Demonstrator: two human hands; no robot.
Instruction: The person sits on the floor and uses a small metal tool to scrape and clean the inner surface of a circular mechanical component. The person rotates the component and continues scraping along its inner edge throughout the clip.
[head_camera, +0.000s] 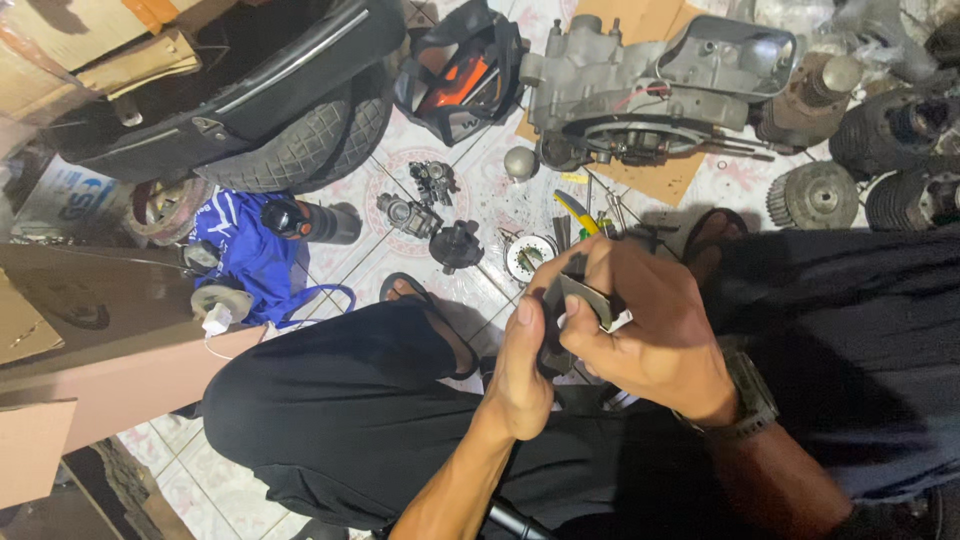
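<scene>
1. A small dark metal part (575, 305), flat and angular, is held above the lap, between both hands and over the tiled floor (370, 255).
2. The part is pinched from the right by the right hand (650, 330), thumb pressed on its face.
3. Its left edge is gripped by the left hand (525, 365), fingers closed around it.
4. A grey engine casing (640, 85) lies on cardboard further off; carburettors (410, 210) and a tyre (300, 145) lie nearby.

Repair workshop, engine case (640, 85), tyre (300, 145), carburettors (410, 213) on tiled floor (370, 265)
</scene>
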